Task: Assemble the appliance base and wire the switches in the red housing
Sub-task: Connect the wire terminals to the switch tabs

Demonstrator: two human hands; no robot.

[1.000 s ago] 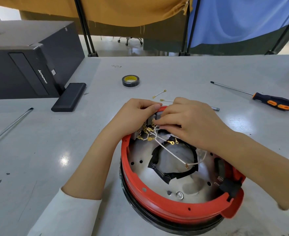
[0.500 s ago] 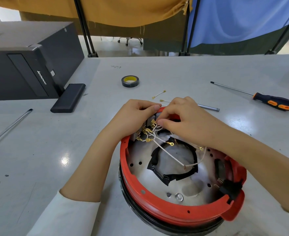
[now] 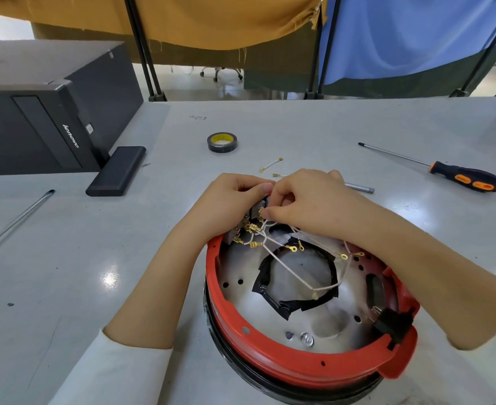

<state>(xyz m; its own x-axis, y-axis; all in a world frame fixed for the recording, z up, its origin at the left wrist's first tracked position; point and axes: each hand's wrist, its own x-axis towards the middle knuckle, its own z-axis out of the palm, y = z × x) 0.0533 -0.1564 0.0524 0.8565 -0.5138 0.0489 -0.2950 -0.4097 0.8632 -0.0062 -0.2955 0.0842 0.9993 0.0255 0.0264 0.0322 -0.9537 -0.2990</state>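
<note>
The round red housing [image 3: 299, 366] lies upside down on the grey table, showing a silver metal plate [image 3: 322, 320] with a ring of black tape. Grey switches [image 3: 242, 229] with brass terminals sit at its far rim. Several white wires [image 3: 287, 268] with brass connectors run from them across the plate. My left hand [image 3: 229, 197] grips the far rim and the switch block from outside. My right hand [image 3: 308, 200] pinches a wire connector at the switch terminals; its fingertips hide the joint.
An orange-and-black screwdriver [image 3: 463, 178] lies at the right. A roll of black tape [image 3: 222, 142] and a loose short wire [image 3: 271, 164] lie beyond the hands. A black computer case [image 3: 45, 112], a black flat box [image 3: 117, 171] and a metal rod [image 3: 15, 220] are at the left.
My right hand has shifted a little towards the far rim and its fingertips have closed in on the switch terminals. The left hand keeps its hold.
</note>
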